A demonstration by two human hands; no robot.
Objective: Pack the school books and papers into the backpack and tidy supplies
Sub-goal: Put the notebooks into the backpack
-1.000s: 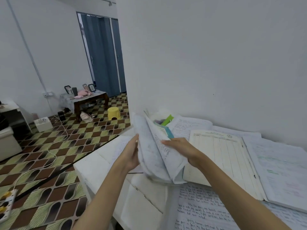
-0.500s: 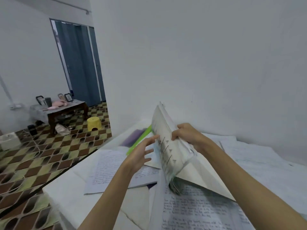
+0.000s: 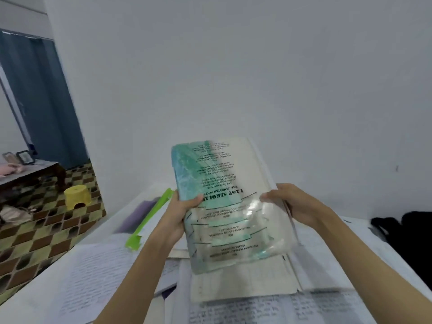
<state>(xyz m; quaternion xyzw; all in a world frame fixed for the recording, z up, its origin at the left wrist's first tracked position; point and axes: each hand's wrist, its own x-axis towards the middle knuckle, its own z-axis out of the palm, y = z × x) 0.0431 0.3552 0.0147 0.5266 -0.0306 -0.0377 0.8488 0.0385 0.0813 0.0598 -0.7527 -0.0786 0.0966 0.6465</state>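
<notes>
Both hands hold one school book (image 3: 224, 202) raised above the table (image 3: 42, 286), its back cover facing the camera with the print upside down. The cover is green and white under a clear plastic wrap, headed "LAGU SEKOLAH". The left hand (image 3: 177, 213) grips the book's left edge, thumb curled over the cover and the other fingers hidden behind it. The right hand (image 3: 294, 202) grips the right edge, fingers (image 3: 268, 196) curled round onto the cover.

Beneath the book lie loose handwritten papers (image 3: 93, 272) and a ruled sheet (image 3: 245, 284), overlapping across the table. A green strip (image 3: 149, 218) lies at an angle to the left, just beside a pale purple sheet (image 3: 135, 213). A black item (image 3: 406, 235) sits at the table's right edge against the wall; blurred, so what it is cannot be told. On the patterned floor at left stand a yellow stool (image 3: 77, 197) and a low dark side table (image 3: 30, 171).
</notes>
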